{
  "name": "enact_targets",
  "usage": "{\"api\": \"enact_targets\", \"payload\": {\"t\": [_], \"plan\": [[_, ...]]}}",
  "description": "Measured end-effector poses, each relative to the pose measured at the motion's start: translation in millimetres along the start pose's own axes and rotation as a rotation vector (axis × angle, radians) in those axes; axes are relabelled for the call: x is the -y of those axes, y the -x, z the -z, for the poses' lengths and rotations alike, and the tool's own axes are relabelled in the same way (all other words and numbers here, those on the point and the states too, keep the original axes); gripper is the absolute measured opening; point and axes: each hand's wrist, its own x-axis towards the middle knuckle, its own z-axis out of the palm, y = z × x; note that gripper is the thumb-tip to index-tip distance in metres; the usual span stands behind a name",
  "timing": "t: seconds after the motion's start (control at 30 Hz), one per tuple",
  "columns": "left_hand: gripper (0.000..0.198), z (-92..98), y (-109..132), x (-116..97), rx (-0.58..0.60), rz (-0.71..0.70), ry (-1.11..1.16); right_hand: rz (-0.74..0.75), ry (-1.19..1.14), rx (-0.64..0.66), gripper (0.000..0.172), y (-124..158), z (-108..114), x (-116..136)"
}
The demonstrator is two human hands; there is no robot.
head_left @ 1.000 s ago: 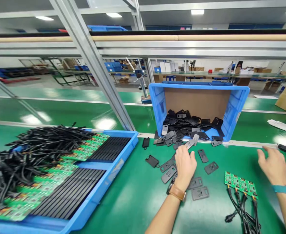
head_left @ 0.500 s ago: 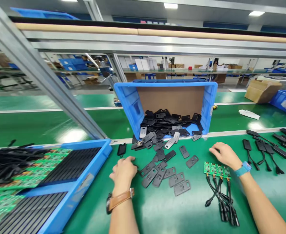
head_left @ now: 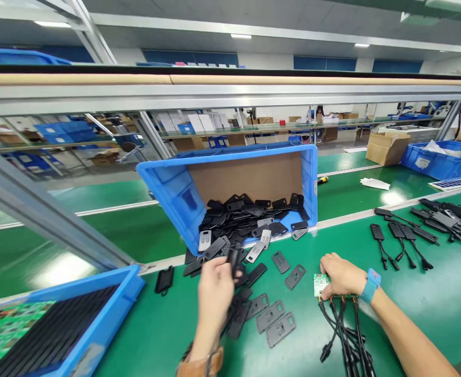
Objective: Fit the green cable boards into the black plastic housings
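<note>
My left hand (head_left: 214, 288) is closed on a small black plastic cover (head_left: 234, 257), blurred by motion, above the loose pile. My right hand (head_left: 342, 277) grips a green circuit board (head_left: 320, 284), its thumb at the near edge and its fingers bent over the top; the hand hides much of the board. Black cables (head_left: 346, 335) with plug ends trail from the board toward me. Flat grey-black covers (head_left: 281, 329) lie spread between my hands. More black covers (head_left: 234, 225) spill out of a blue crate (head_left: 167, 196) tipped on its side.
At left, a blue tray (head_left: 116, 303) holds green boards and rows of black strips. A black case (head_left: 164, 280) lies beside it. Finished-looking black cabled units (head_left: 401, 233) lie at right. A white glove (head_left: 374, 183), a cardboard box (head_left: 387, 148) and a blue bin (head_left: 442, 159) stand farther back.
My left hand has risen from the table over the pile and now holds a black cover. My right hand has closed over the circuit board. The view has swung right.
</note>
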Motion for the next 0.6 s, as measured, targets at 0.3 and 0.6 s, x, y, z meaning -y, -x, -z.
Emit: {"api": "enact_targets", "payload": {"t": [0.3,0.6], "plan": [[0.028,-80.1,95,-27,0.832,0.415,1.062,0.107,-0.245,0.019,0.058,-10,-4,-14],[0.043,-94.1,101,-17,0.703,0.251,0.901,0.279,-0.397,-0.076,0.041,-1,15,-6]]}}
